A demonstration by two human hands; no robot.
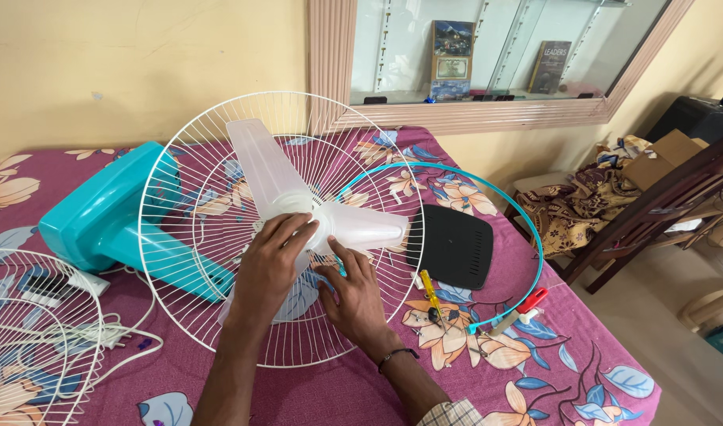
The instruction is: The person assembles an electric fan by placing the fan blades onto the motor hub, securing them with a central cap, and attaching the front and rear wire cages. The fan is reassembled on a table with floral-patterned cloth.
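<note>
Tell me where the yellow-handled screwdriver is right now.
In the head view, the yellow-handled screwdriver lies on the floral tablecloth, right of the right hand, just below the black cover.

— What does the room look like behind the work?
— A plain cream-yellow wall (141, 55) runs along the back, evenly lit by soft daylight. Set into it is a glass-fronted wall cabinet (495, 47) with a ribbed pinkish frame; two books stand on its shelf.
— And the surface?
— The tabletop (582, 379) wears a magenta cloth printed with large cream and blue flowers.
— Anything off to the right?
— A dark wooden chair (653, 213), tilted, just beside a heap of patterned brown fabric (574, 201). A cardboard box (665, 154) sits behind them, near something black in the corner. The floor (661, 315) is pale and smooth.
</note>
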